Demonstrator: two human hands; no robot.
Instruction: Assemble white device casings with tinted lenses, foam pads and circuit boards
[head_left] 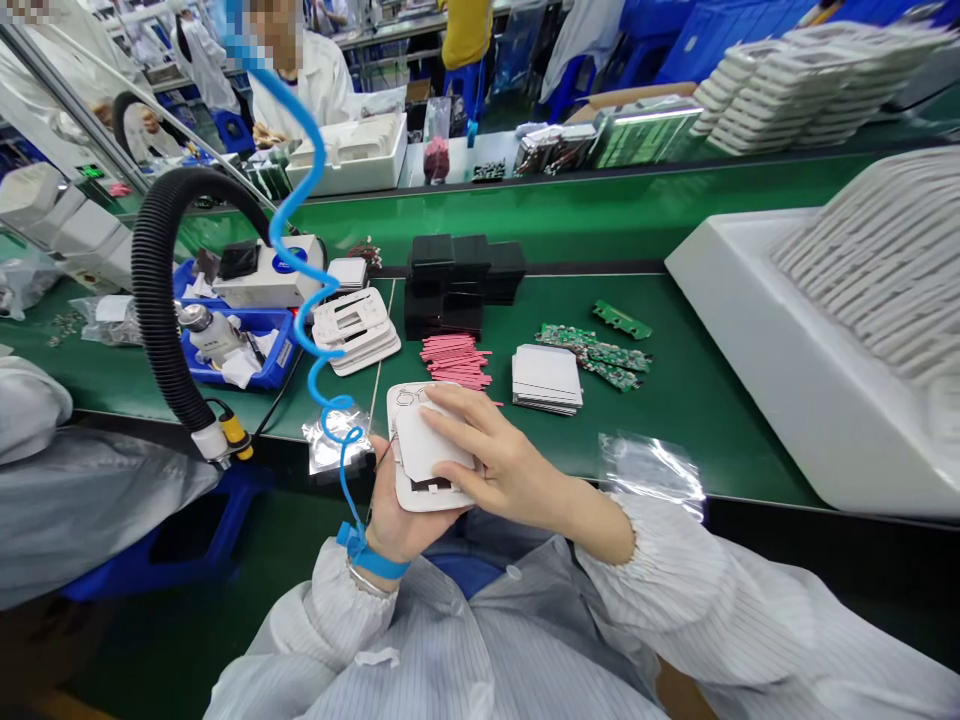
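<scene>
At the near edge of the green bench [720, 420], the person's left hand [409, 515] cradles a white housing [427, 499] from below, seemingly to steady it, while the right hand [510, 465], fingers spread, holds a white panel [418, 442] against it, pink strips [455, 360] and 1 card stack [546, 375] lying within easy reach.

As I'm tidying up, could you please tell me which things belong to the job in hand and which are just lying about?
Seemingly in the job:
casing in the left hand
panel under the right hand
probably panel stack, pink strips, circuit boards, white covers

Seemingly just lying about:
bottle in the blue tray
clear bag on the right
</scene>
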